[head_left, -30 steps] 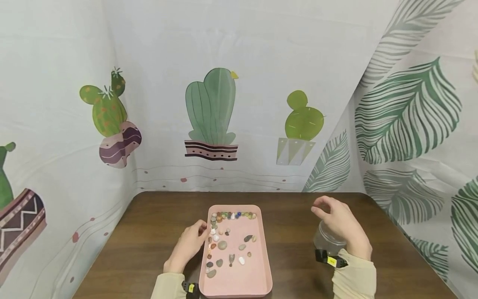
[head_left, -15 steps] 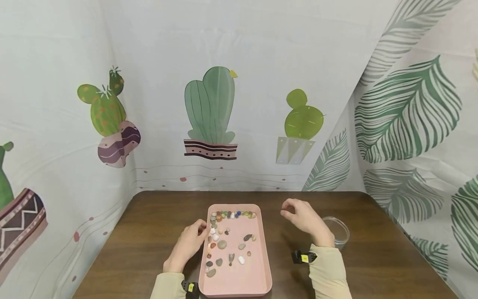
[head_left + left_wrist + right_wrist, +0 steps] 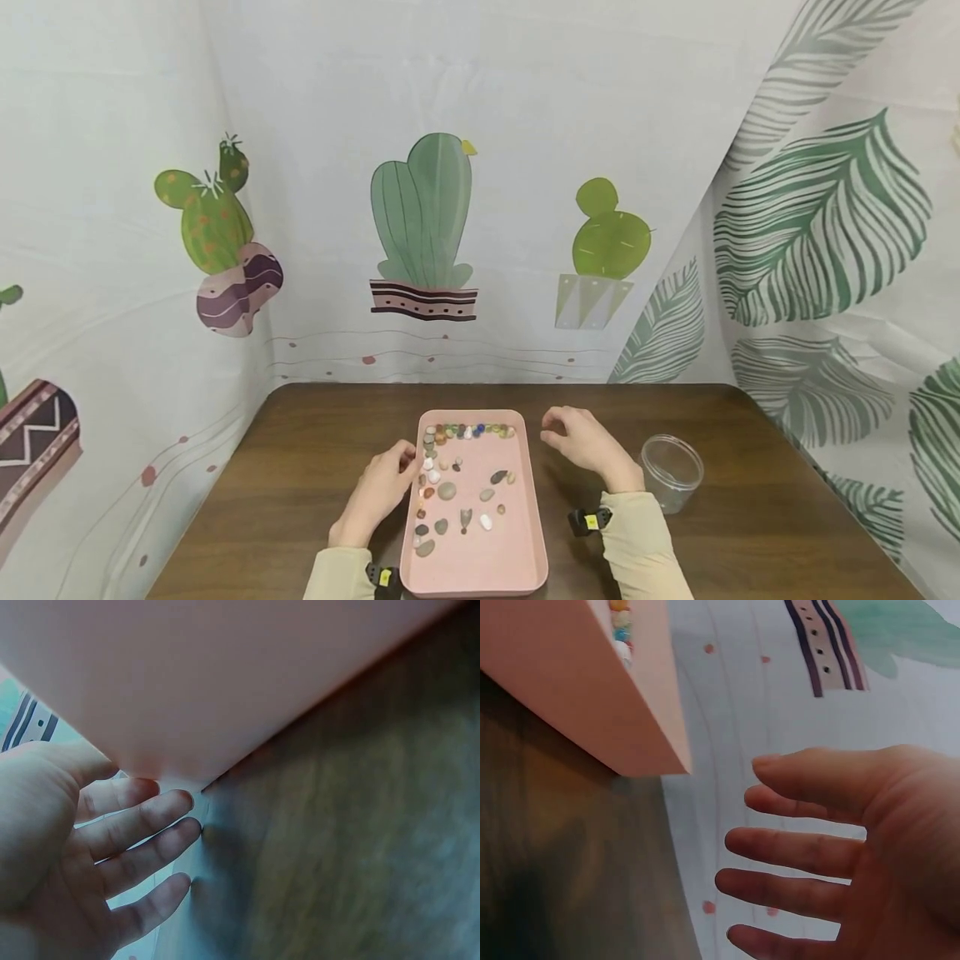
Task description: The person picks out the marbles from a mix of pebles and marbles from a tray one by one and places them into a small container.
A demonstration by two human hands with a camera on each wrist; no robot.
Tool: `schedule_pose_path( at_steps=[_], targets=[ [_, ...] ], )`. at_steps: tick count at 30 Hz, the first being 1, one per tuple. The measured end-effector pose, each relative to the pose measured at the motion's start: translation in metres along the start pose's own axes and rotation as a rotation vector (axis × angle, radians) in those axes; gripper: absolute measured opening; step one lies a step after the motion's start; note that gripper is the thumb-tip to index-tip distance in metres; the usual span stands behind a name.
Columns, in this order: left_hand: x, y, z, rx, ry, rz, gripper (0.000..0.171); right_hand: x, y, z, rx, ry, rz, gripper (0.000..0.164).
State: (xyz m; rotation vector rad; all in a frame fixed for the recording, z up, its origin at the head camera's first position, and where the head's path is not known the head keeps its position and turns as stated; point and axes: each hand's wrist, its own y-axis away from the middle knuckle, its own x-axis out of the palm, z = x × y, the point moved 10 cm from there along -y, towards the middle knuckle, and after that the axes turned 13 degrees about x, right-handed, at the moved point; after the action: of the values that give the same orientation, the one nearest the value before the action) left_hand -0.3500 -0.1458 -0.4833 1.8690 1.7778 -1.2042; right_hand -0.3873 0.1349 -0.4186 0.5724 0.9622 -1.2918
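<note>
A pink rectangular tray [image 3: 480,575] lies on the brown table with small stones and glass beads in it. At its left wall is my left hand [image 3: 377,492], thumb over the rim and fingers along the outside; the left wrist view shows the thumb tip hidden behind the tray's wall [image 3: 225,682]. Beyond the tray's right side, my right hand [image 3: 588,446] hovers with nothing in it. Its fingers [image 3: 795,851] are spread and loosely bent in the right wrist view, apart from the tray corner [image 3: 652,742]. Beads line the tray's far edge, and pebbles [image 3: 446,491] run down its left side.
A clear round jar [image 3: 672,473] without a lid stands right of my right forearm. The brown table [image 3: 337,417] ends at a cloth backdrop [image 3: 517,208] printed with cacti and leaves.
My right hand has moved left from above the jar to beside the tray, uncovering the jar. The left hand, tray and stones stay where they were.
</note>
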Motion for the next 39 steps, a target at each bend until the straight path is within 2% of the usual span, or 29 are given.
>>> schedule_pose_path(
  at_steps=[5,12,19,23,29,39],
  targets=[
    [0.0,0.0,0.0,0.001,-0.012,-0.009,0.014,0.016,-0.005,0.012,-0.046,0.025,0.043,0.011],
    [0.001,0.001,-0.001,0.0,0.006,-0.011,0.014,0.036,-0.014,0.024,-0.116,0.174,0.091,0.008],
    [-0.001,-0.001,0.001,0.03,-0.04,-0.025,0.012,0.057,-0.027,0.031,-0.208,0.293,0.108,0.013],
    [0.001,0.0,0.001,0.032,-0.028,-0.022,0.012,0.069,-0.033,0.027,-0.203,0.358,0.12,0.011],
    [0.002,0.0,0.003,0.017,-0.023,-0.021,0.012,0.073,-0.039,0.03,-0.192,0.356,0.105,0.004],
    [0.0,0.0,0.0,0.018,-0.015,-0.012,0.013,0.079,-0.046,0.033,-0.175,0.397,0.109,0.013]
  ],
)
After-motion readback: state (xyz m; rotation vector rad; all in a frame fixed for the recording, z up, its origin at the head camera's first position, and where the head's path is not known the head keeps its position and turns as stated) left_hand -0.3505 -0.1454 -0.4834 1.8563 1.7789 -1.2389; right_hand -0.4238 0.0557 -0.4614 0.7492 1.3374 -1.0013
